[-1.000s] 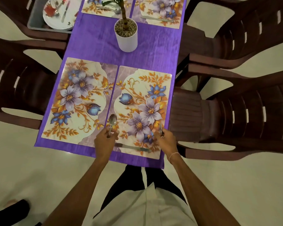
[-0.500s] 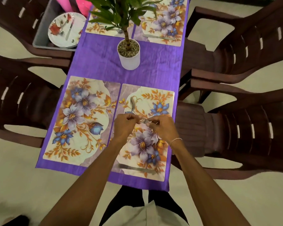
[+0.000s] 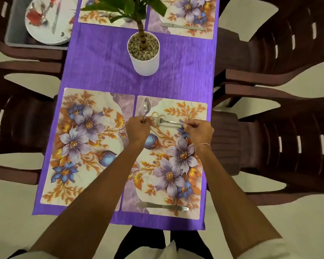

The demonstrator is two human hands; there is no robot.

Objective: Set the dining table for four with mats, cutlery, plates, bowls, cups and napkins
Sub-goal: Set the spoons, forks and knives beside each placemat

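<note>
Two floral mats lie side by side at the near end of the purple table, the left mat [image 3: 82, 144] bare. Over the far part of the right mat [image 3: 176, 165], my left hand [image 3: 137, 128] grips the handle of a spoon [image 3: 146, 107] whose bowl points away from me. My right hand [image 3: 198, 130] pinches the handle of a fork [image 3: 166, 123], tines pointing left, lying crosswise just above the mat. A knife [image 3: 163, 206] lies along the mat's near edge. Another knife [image 3: 181, 26] rests on the far right mat [image 3: 187, 15].
A white pot [image 3: 145, 57] with a green plant stands mid-table. At the far left, a grey bin [image 3: 17, 40] on a chair holds a plate [image 3: 49, 21] with cutlery on it. Dark brown plastic chairs [image 3: 281, 139] flank both sides of the table.
Both hands moved from the mat's near edge to its far part, carrying the spoon and fork. The hands came together, then spread, and the fork now lies crosswise.
</note>
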